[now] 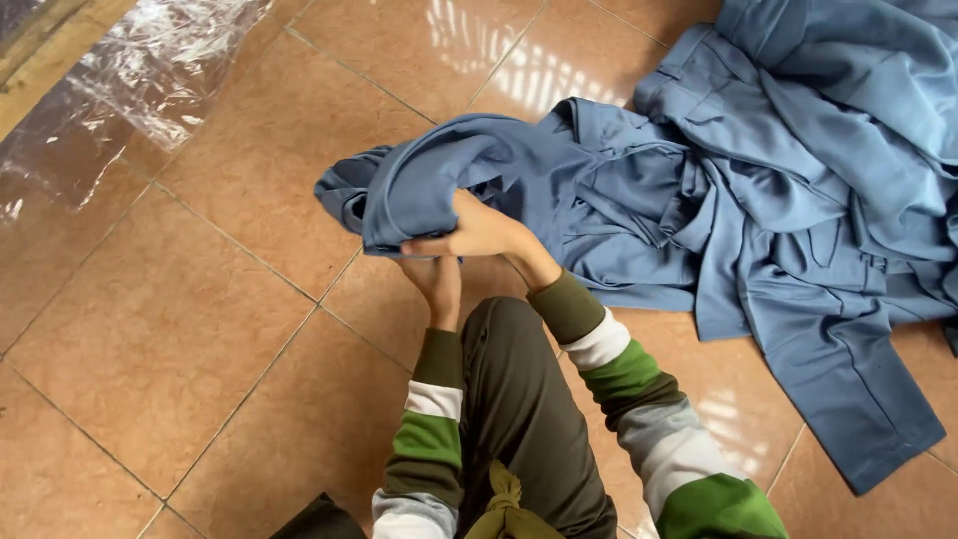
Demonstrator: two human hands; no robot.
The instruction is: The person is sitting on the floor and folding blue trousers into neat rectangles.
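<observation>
A blue-grey garment lies bunched on the tiled floor in front of me, one end lifted off the tiles. My right hand grips the lower edge of that lifted fold, thumb on top. My left hand is just below it, fingers up under the same edge of the cloth. Both arms wear sleeves striped green, white and olive. My knee in dark trousers sits between the arms.
A heap of more blue-grey garments spreads over the floor at the right, one trouser leg reaching toward the lower right. A sheet of clear plastic lies at the upper left beside a wooden edge. Orange-brown tiles cover the floor.
</observation>
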